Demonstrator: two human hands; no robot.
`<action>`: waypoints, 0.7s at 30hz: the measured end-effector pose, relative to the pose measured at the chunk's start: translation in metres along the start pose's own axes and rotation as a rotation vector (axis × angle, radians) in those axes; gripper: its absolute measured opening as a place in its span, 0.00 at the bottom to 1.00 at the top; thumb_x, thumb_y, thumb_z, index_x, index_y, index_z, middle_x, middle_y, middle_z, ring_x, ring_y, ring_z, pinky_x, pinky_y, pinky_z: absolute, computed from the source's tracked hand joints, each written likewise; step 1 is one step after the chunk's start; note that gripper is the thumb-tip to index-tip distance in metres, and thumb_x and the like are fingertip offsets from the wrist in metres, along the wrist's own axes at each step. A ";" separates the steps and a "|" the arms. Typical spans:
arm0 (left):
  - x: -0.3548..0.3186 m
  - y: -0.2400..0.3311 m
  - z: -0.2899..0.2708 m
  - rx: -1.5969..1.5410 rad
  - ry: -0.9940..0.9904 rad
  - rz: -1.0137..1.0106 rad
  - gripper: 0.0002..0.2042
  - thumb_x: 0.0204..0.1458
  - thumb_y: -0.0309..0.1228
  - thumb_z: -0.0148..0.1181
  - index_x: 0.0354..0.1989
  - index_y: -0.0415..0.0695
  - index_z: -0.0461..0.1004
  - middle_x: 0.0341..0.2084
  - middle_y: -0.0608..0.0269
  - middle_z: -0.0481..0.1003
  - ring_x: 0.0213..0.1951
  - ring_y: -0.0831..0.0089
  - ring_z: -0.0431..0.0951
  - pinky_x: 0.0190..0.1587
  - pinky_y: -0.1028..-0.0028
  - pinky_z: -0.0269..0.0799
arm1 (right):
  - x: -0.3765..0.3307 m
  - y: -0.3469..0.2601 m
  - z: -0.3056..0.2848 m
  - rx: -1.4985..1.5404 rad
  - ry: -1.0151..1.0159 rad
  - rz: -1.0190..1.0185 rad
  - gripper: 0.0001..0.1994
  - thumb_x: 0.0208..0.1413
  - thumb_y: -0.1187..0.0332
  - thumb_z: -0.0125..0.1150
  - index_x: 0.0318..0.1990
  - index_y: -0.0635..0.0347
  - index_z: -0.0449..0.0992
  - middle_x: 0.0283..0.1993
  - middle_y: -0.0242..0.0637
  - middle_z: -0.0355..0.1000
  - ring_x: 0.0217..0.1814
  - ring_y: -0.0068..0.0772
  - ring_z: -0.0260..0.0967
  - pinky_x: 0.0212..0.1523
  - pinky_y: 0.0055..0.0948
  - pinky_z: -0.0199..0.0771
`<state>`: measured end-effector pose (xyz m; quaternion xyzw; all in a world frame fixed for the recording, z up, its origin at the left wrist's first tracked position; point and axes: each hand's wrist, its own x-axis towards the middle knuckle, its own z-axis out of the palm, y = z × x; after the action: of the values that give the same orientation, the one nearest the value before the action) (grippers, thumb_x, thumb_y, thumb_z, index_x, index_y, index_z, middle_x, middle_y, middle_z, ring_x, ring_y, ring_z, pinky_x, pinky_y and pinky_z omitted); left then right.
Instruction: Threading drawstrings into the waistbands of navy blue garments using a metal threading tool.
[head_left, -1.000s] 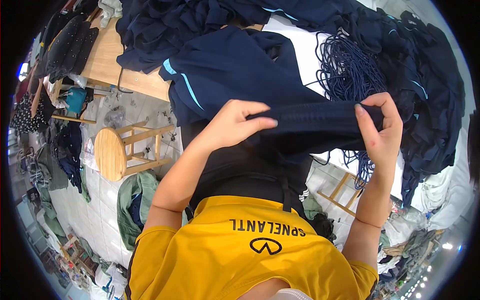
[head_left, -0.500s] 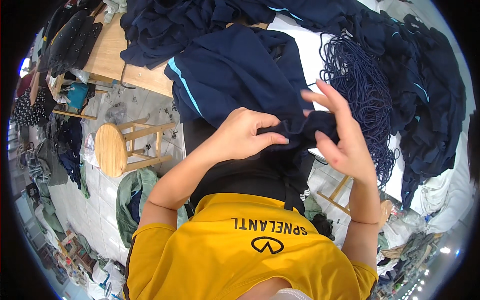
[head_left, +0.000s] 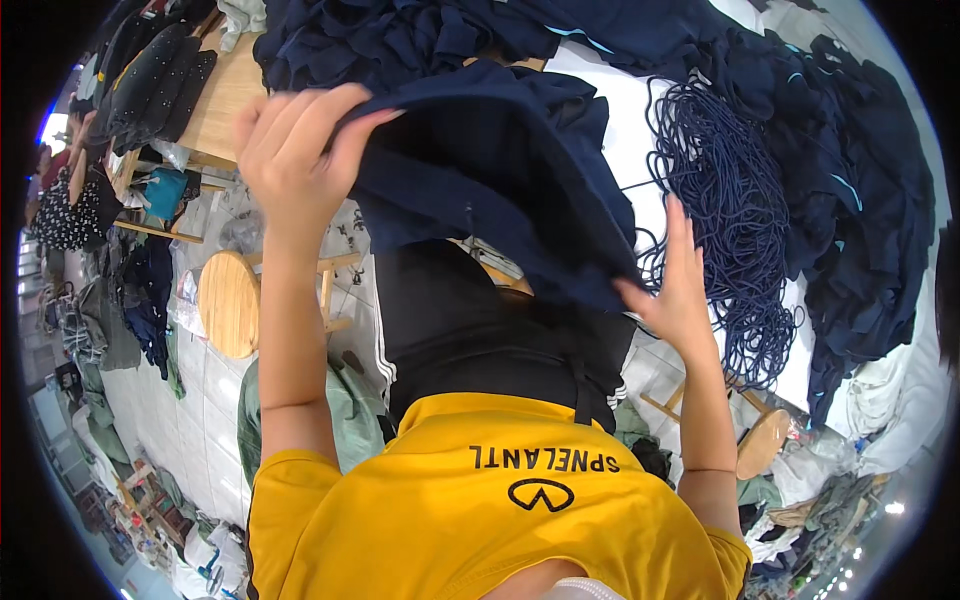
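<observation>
A navy garment (head_left: 480, 140) is spread in an arc between my hands, above my lap and the table edge. My left hand (head_left: 300, 145) is raised at the left, closed on the garment's upper left edge between thumb and fingers. Over at the right, my right hand (head_left: 680, 285) has its thumb against the garment's lower right corner. Its visible fingers are stretched out, and the cloth seems pinched at the thumb. The garment's folds hide part of its inside.
Navy cords (head_left: 725, 230) lie tangled on the white tabletop (head_left: 600, 75). Piles of navy clothing (head_left: 860, 220) cover its right side and far end. A round wooden stool (head_left: 228, 305) stands at the left, another stool (head_left: 762, 443) at the right. Green cloth (head_left: 350, 420) lies beside me.
My left hand has moved up and left, drawing the garment's edge with it. The bunched cloth is now spread wide between both hands. My right hand has dropped slightly.
</observation>
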<state>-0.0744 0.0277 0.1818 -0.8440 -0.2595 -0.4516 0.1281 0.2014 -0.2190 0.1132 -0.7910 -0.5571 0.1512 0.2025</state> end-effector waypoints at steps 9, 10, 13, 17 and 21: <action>0.010 0.111 0.066 -0.530 0.169 0.060 0.13 0.31 0.33 0.73 0.30 0.53 0.80 0.29 0.75 0.75 0.32 0.73 0.67 0.38 0.74 0.57 | 0.025 -0.058 -0.061 0.367 0.431 -0.238 0.14 0.44 0.80 0.67 0.42 0.65 0.77 0.37 0.38 0.77 0.37 0.23 0.72 0.39 0.19 0.71; -0.003 0.116 0.072 -0.554 0.133 -0.074 0.15 0.31 0.30 0.73 0.33 0.52 0.80 0.32 0.72 0.74 0.32 0.73 0.67 0.38 0.74 0.58 | 0.023 -0.054 -0.065 0.413 0.384 -0.159 0.10 0.46 0.80 0.67 0.38 0.66 0.78 0.33 0.35 0.76 0.35 0.18 0.71 0.37 0.17 0.70; -0.052 0.130 0.080 -0.736 -0.048 -0.427 0.18 0.34 0.22 0.69 0.39 0.44 0.78 0.37 0.62 0.71 0.34 0.67 0.72 0.40 0.74 0.66 | 0.017 -0.043 -0.068 0.441 0.410 -0.105 0.05 0.48 0.79 0.66 0.33 0.65 0.77 0.30 0.28 0.74 0.32 0.13 0.66 0.35 0.12 0.64; -0.075 0.121 0.070 -1.246 -0.493 -0.731 0.10 0.48 0.22 0.61 0.40 0.36 0.77 0.33 0.59 0.78 0.36 0.73 0.77 0.41 0.77 0.71 | 0.019 -0.032 -0.067 0.440 0.366 -0.055 0.05 0.50 0.78 0.63 0.32 0.64 0.72 0.26 0.25 0.67 0.29 0.12 0.59 0.31 0.13 0.58; -0.064 0.098 0.044 -1.721 -1.076 -0.933 0.12 0.51 0.28 0.64 0.40 0.33 0.78 0.31 0.63 0.79 0.33 0.82 0.75 0.40 0.82 0.70 | 0.021 -0.017 -0.076 0.429 0.318 -0.036 0.04 0.52 0.78 0.59 0.32 0.63 0.69 0.27 0.25 0.65 0.30 0.14 0.58 0.32 0.14 0.58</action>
<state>-0.0186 -0.0542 0.1062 -0.5567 -0.1733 -0.0602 -0.8102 0.2304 -0.2056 0.1876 -0.7339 -0.4877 0.1360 0.4529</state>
